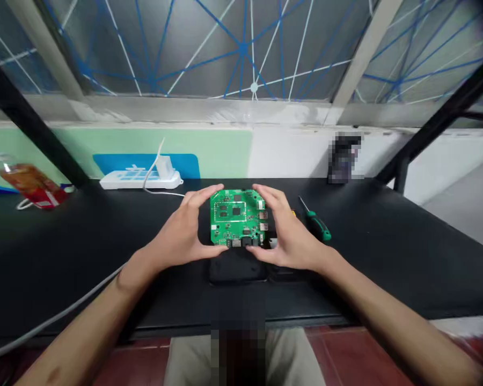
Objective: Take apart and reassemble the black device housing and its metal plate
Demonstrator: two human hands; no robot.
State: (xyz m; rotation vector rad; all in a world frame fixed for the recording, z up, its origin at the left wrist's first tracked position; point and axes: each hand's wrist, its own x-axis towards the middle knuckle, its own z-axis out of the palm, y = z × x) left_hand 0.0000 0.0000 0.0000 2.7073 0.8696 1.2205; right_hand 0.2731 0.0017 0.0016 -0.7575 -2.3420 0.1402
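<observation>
Board [238, 217], green, sits btwn L hand [177, 233] & R hand [293, 236]; fingers of both grip its top & bottom edges, held above black box [237, 268].

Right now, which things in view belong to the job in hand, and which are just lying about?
Part of the job:
green circuit board, between left hand and right hand
flat black piece beneath it, likely
green screwdriver, likely

Apparently just lying about:
white power strip
orange bottle
blurred dark object
</observation>
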